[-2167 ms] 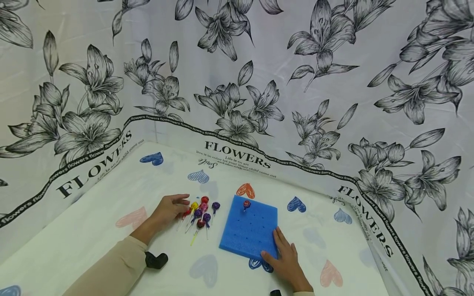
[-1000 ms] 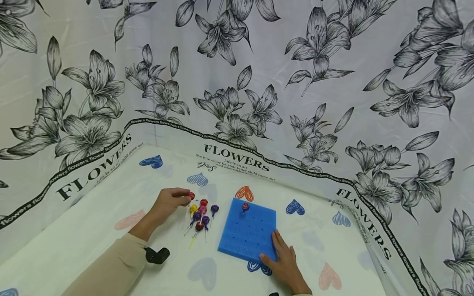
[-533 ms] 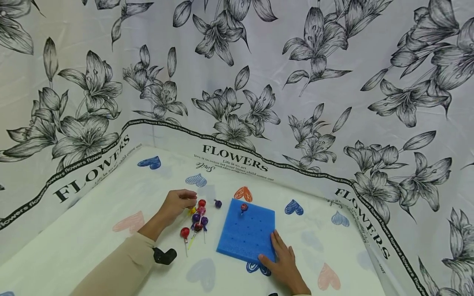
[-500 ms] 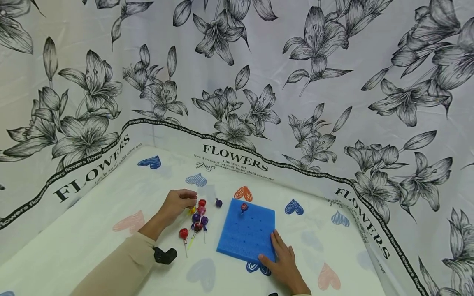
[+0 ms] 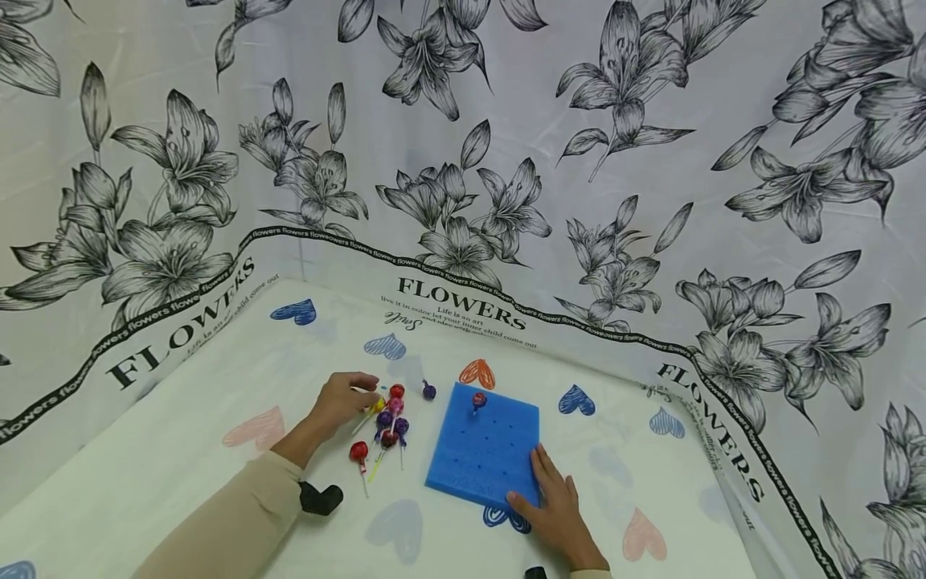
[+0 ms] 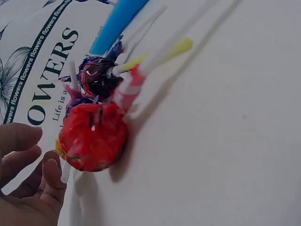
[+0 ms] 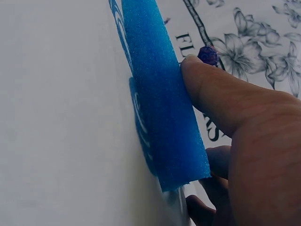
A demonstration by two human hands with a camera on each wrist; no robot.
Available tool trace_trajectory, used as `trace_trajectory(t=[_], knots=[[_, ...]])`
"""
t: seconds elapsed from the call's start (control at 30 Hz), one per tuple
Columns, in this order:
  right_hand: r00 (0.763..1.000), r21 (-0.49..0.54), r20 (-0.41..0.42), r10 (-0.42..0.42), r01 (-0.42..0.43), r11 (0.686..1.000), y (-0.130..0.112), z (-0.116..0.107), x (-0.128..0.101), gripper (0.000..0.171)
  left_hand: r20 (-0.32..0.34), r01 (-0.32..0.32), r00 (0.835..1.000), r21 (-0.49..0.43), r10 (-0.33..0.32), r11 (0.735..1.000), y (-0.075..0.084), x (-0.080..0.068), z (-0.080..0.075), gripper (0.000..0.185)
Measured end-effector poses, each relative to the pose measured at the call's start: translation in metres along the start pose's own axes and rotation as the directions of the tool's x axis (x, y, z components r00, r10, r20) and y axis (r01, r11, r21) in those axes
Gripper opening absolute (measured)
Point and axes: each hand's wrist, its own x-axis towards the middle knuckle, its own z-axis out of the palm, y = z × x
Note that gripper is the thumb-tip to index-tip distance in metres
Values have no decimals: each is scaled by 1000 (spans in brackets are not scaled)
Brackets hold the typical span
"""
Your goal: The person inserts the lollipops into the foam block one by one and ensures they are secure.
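My left hand (image 5: 337, 406) is at the left of a small pile of wrapped lollipops, thumb and index finger apart. Its thumb tip reaches a yellow lollipop (image 5: 379, 404), which the left wrist view shows mostly hidden behind a large red lollipop (image 6: 94, 136). That red one lies at the pile's front left. Red, pink, purple and dark lollipops (image 5: 389, 439) make up the rest. My right hand (image 5: 560, 515) steadies a blue foam block (image 5: 485, 454), thumb over its near edge and fingers straight along its right side. One red lollipop (image 5: 479, 400) stands upright in the foam, near several small holes.
A purple lollipop (image 5: 429, 392) lies apart, between the pile and the foam. Heart prints mark the white tablecloth (image 5: 311, 531). A flower-printed curtain (image 5: 463, 185) rises behind. Black wrist-camera housings (image 5: 321, 498) sit by the sleeves.
My left hand has set the red lollipop down in front of the pile and moved to the yellow one. The purple lollipop has shifted up and right, turned around. My right hand stays put.
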Motion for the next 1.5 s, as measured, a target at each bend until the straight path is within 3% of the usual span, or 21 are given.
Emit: trace_trajectory(t=[0.23,0.5,0.67,0.83,0.97,1.17,1.4,1.5], knots=[[1000,17,14,23,-23,1000,-3,2,-1,98,23,21,999,113,-23,993,-5,1,5,43],[1000,-7,2,26,-26,1000,-3,0,0,99,50,-73,997,211,63,975,-9,7,12,39],[1000,-6,4,28,-28,1000,-3,0,1,99,43,-91,996,208,84,974,-7,6,9,39],[1000,-9,7,24,-24,1000,-3,-1,0,98,20,-84,996,52,83,995,-2,4,2,44],[1000,-5,3,11,-11,1000,-3,-1,-1,98,36,-85,995,-93,89,992,5,1,-2,42],[1000,4,-4,7,-7,1000,0,2,1,98,86,-104,988,-245,129,964,25,-2,-3,33],[1000,10,-6,9,-9,1000,2,3,1,99,132,-146,971,-342,201,928,57,-6,1,41],[1000,6,-7,10,-10,1000,1,1,1,99,148,-153,962,-408,231,900,73,-8,5,43]])
